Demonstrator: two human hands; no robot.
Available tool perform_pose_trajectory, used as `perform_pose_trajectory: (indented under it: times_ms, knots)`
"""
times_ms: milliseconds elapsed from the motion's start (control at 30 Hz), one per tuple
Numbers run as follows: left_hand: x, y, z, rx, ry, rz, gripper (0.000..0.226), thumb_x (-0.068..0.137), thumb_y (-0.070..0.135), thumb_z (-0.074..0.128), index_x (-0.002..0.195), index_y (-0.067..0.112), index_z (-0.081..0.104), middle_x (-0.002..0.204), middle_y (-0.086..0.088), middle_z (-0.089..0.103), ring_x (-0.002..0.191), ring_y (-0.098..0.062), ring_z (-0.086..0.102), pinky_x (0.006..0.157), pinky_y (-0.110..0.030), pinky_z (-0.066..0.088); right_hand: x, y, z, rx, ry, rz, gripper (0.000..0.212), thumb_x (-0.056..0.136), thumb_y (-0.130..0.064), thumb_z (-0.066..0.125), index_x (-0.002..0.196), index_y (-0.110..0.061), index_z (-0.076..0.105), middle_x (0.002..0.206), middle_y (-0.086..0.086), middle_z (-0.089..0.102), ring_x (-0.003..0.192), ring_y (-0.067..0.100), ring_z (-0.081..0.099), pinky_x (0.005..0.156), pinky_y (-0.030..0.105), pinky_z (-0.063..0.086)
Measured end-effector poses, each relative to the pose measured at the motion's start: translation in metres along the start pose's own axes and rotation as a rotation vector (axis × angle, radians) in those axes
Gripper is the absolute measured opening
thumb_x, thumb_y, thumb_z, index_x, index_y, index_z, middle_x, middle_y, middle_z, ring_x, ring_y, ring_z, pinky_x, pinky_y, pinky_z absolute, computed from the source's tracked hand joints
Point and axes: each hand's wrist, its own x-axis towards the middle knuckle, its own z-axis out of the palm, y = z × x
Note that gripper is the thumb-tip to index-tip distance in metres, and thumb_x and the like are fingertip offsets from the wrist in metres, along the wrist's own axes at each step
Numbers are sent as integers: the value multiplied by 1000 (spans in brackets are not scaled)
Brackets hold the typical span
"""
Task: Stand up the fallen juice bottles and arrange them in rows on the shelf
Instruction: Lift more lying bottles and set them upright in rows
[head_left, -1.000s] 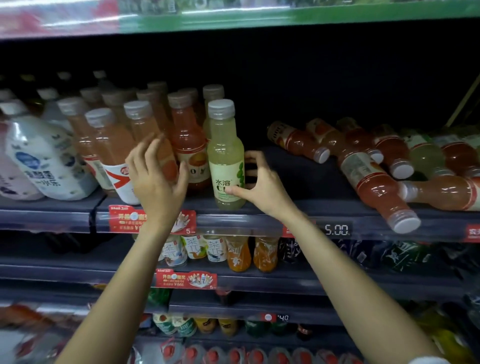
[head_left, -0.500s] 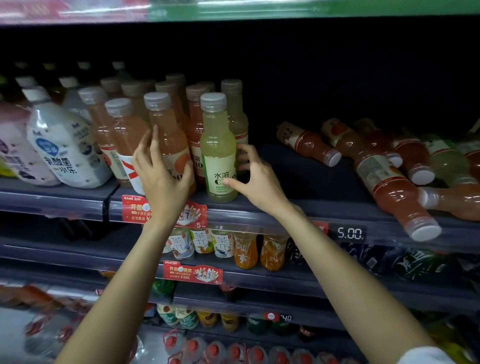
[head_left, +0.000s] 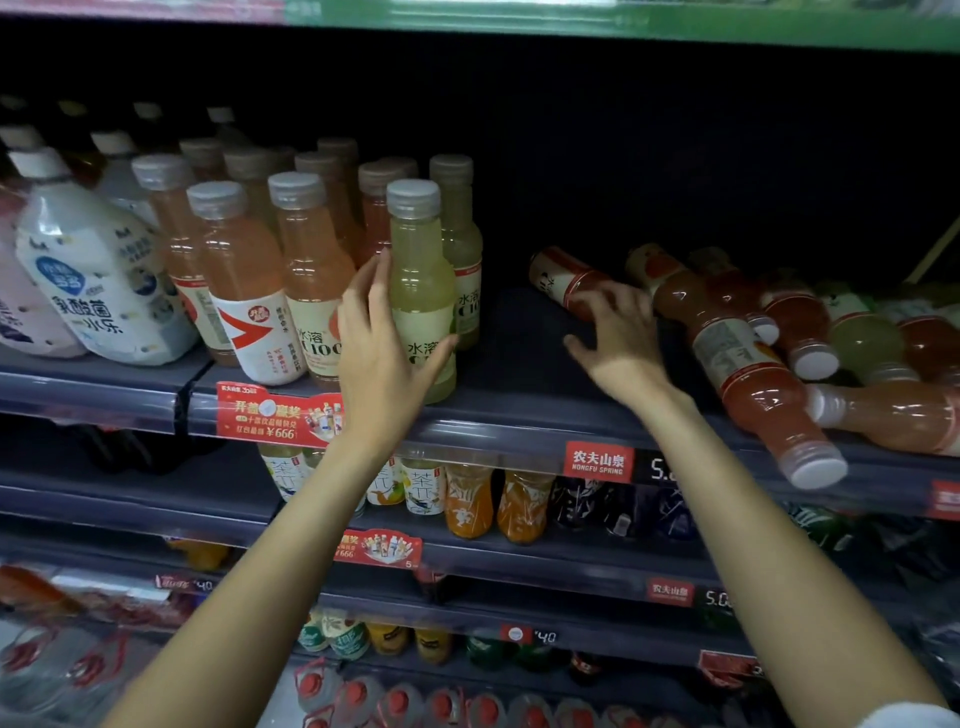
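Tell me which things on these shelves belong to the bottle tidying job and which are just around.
Job:
- fallen red juice bottles
- upright pale yellow juice bottle
- standing orange juice bottles
- dark top shelf

Just around:
- white plastic milk-drink jug
- small tea bottles below
- red promotion tag

We see two bare forearms, both uncovered from the wrist back toward the elbow. Our left hand (head_left: 382, 343) wears nothing: no ring, no watch, no glove, and the fingers are slim with short nails, as far as the soft focus lets us tell. Our right hand (head_left: 621, 335) is likewise bare, though it is blurred, so we cannot make out its nails or any fine detail. At the lower right corner we catch the edge of a white sleeve (head_left: 904, 718), apparently a short one ending above the elbow. The left arm shows no sleeve at all.
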Motion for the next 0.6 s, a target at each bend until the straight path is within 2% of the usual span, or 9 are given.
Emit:
perform_pose_trajectory:
  times_ms: [67,133,233,333,400,467,600]
  knots:
    - [0,2,2,-28,-26,-43,89,79,32,76,148,6,25,140,-19,40,129,-27,38,93,-19,32,10,16,-1,-63,-103,153,55,88,-26,62,137,-19,38,147,15,25,133,39,24,109,45,25]
    - [-1,3,3,-50,-24,-58,90,79,30,76,148,7,24,141,-18,39,129,-23,36,90,-16,30,14,26,1,-42,-171,206,55,89,-24,61,137,-21,36,145,18,26,131,43,29,104,47,32]
    - [-2,2,3,-77,-24,-65,90,80,30,76,149,9,24,141,-17,38,130,-21,35,89,-15,31,11,29,0,65,-122,156,37,88,-20,63,121,-21,47,129,17,41,112,39,49,89,36,41]
    - [-1,1,3,-72,-22,-64,90,80,33,76,149,11,23,142,-16,38,129,-20,35,87,-17,33,-4,17,-5,75,-95,100,24,87,-20,63,108,-19,51,117,12,43,101,34,53,78,30,40]
    - [-1,0,3,-68,-23,-60,90,80,33,76,149,10,23,142,-16,38,129,-20,35,88,-17,33,-19,13,-7,49,-17,1,24,86,-16,63,108,-18,55,117,10,43,104,33,49,82,33,43]
    - [-1,0,4,-72,-26,-64,90,79,32,76,149,10,24,142,-16,38,129,-21,36,88,-18,34,-34,10,-15,117,131,-106,27,83,-14,66,109,-19,60,115,6,46,108,29,48,86,33,43]
    - [-2,-1,4,-101,-29,-72,90,79,30,77,149,10,24,141,-16,39,130,-22,37,91,-15,32,-40,-7,-44,344,280,-177,41,83,-17,67,122,-22,57,113,2,54,109,18,52,88,21,39]
